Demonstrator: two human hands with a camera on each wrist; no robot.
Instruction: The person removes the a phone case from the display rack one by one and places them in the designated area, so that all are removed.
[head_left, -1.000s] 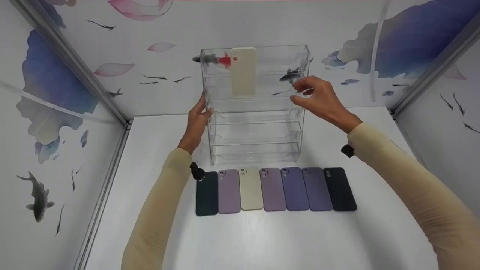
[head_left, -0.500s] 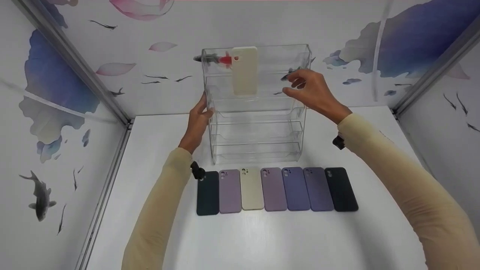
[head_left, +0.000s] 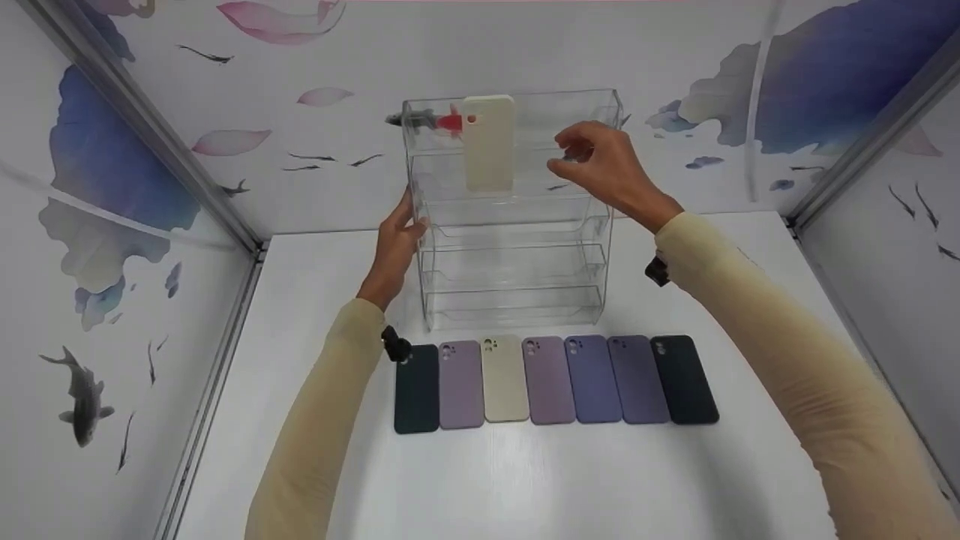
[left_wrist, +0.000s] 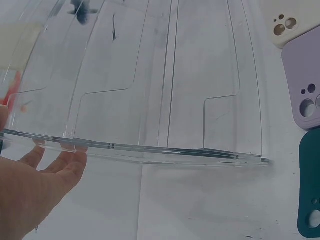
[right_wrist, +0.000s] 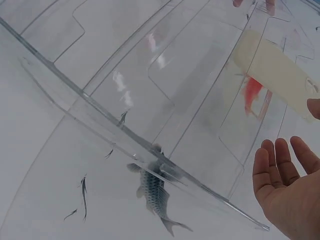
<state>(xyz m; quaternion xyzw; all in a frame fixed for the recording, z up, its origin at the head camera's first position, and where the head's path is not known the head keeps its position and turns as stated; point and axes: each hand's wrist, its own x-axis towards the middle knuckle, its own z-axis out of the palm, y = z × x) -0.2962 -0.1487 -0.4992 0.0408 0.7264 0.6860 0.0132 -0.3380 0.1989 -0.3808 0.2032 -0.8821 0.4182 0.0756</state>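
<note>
A clear acrylic display rack [head_left: 514, 245] with several tiers stands upright on the table. My left hand [head_left: 394, 251] grips its left side panel, thumb at the front edge and fingers on the outer side in the left wrist view. In an upper tier a cream phone case [head_left: 489, 146] stands upright, left of the middle. To the right of this case, in front of the upper tiers, is my right hand [head_left: 604, 169]. Its fingers are loosely bent, with a gap between thumb and fingertips. In the right wrist view, no object shows in the right hand [right_wrist: 292, 182].
Several phone cases lie in a row before the rack: dark green [head_left: 417, 390], lilac [head_left: 461, 382], cream [head_left: 505, 379], mauve [head_left: 550, 379], blue-violet [head_left: 593, 379], purple [head_left: 637, 379] and black [head_left: 686, 379]. Patterned panels enclose the white table [head_left: 480, 487].
My right hand has moved left and slightly up, closer to the cream case on the rack. My left hand keeps its hold on the rack's side.
</note>
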